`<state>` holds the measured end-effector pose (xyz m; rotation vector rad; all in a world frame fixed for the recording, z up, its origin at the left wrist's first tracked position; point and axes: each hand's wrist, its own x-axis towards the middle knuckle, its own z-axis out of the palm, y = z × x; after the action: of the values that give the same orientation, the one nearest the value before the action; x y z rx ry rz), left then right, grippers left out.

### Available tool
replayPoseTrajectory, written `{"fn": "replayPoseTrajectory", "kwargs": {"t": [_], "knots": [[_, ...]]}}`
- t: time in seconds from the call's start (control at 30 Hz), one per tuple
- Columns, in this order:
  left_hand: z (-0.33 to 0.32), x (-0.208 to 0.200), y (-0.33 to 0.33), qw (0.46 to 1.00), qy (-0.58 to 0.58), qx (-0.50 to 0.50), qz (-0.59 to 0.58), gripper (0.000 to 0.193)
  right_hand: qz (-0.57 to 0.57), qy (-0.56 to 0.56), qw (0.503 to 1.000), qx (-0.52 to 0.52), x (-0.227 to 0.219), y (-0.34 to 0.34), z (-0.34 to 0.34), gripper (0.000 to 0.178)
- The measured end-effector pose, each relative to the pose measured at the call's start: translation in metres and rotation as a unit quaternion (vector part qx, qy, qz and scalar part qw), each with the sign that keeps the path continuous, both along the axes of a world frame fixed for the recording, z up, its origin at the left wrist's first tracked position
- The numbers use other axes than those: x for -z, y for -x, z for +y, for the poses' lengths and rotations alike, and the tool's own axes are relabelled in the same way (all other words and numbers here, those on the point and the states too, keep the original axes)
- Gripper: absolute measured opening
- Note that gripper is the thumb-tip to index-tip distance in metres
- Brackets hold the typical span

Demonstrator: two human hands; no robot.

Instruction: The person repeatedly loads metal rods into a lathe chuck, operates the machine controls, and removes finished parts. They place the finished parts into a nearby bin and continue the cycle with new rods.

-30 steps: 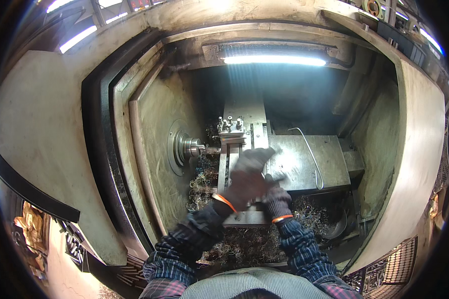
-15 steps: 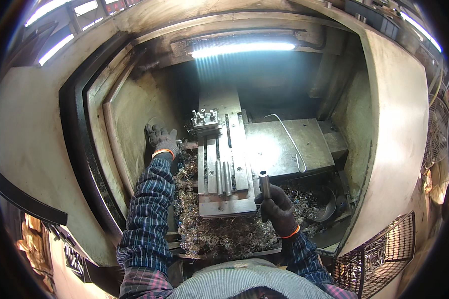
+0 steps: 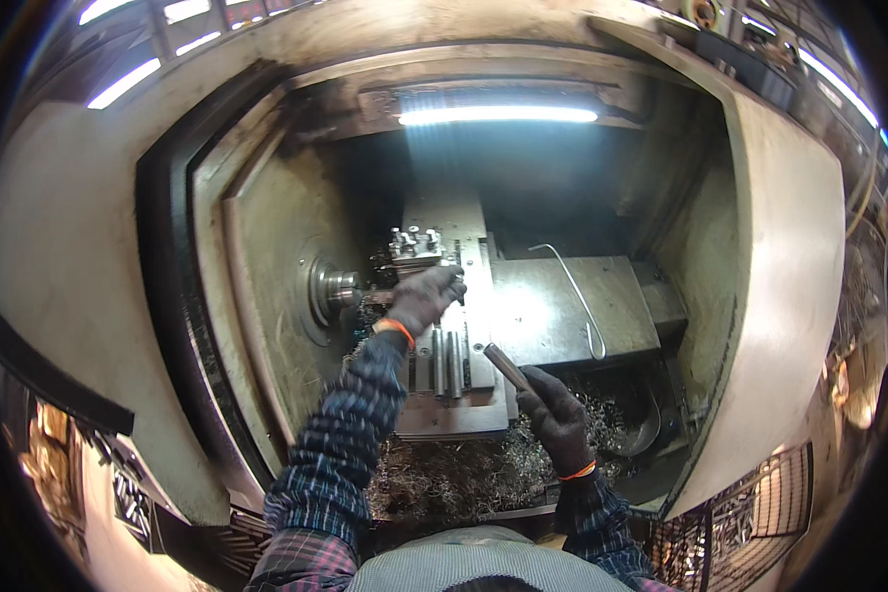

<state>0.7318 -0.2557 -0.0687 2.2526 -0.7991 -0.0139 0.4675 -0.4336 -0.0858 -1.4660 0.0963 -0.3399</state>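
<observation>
My left hand (image 3: 429, 296), in a dark glove, is over the slide (image 3: 476, 335) just in front of the tool post (image 3: 414, 245). Its fingers are curled together; a small bright bit shows at their tips, too little to name. Lower right, my gloved right hand (image 3: 557, 419) is closed round a metal tube (image 3: 506, 366), whose open end tilts up and to the left. Two metal bars or tubes (image 3: 446, 365) lie side by side on the slide between the hands. On the left wall, the spindle collet (image 3: 340, 288) is uncovered.
Tangled metal chips (image 3: 464, 479) fill the tray below the slide. A bent hook rod (image 3: 577, 301) lies on the flat metal cover (image 3: 617, 316). A lamp (image 3: 498, 115) glows at the back. A mesh basket of metal parts (image 3: 735, 523) stands lower right, outside the machine.
My left hand has come away from the spindle on the left wall and swung right over the slide. In my right hand the tube has tipped from near upright toward the left.
</observation>
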Motion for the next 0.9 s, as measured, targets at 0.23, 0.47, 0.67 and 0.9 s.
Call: {"fn": "replayPoseTrajectory", "kwargs": {"t": [0.23,0.47,0.67,0.9], "knots": [[0.104,-0.08,0.174,0.865,0.45,-0.139,0.172,0.045,-0.046,0.244,0.966,0.072,0.005,-0.077,0.023,0.03],[0.207,-0.143,0.308,0.82,0.443,-0.362,0.006,0.059,-0.048,0.235,0.968,0.07,0.032,-0.21,0.107,0.043],[0.269,-0.154,0.348,0.727,0.278,-0.585,-0.228,0.047,-0.047,0.207,0.975,0.07,0.062,-0.281,0.153,0.033],[0.318,-0.128,0.31,0.753,0.349,-0.49,-0.266,0.049,0.293,-0.254,0.89,-0.239,0.074,-0.327,0.101,0.053]]}}
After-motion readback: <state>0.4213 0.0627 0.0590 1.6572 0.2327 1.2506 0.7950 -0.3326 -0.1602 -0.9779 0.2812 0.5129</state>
